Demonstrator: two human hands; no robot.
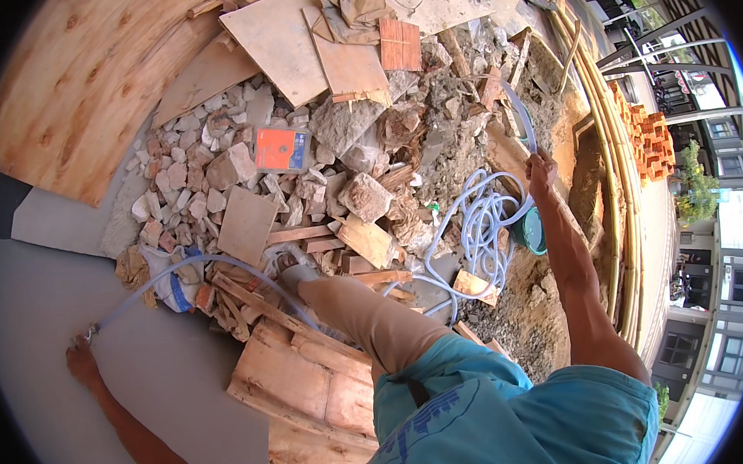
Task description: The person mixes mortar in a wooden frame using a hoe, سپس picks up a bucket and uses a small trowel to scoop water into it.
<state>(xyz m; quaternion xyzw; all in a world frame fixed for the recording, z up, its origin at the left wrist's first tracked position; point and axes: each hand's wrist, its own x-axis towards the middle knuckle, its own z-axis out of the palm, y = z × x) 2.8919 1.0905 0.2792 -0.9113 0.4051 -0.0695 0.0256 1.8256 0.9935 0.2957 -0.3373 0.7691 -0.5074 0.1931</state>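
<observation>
A pale, bluish translucent hose (207,257) runs in an arc from the grey wall at left to near my leg. At its left end is a small metal fitting that looks like a tap (93,330), with the fingers of my left hand (81,359) closed around it. My right hand (541,170), raised on the right side, grips another stretch of the hose (513,104), which bends up and away beyond the fist. Below this hand lies a loose coil of hose (484,229) over the rubble, beside a green bucket (531,232).
Broken bricks and stones (231,166) cover the ground, with wooden boards (279,46) at the back. An orange-and-blue box (281,149) lies on the rubble. Plywood (82,88) leans at far left. Long bamboo poles (609,149) run along the right, before stacked orange bricks (643,143).
</observation>
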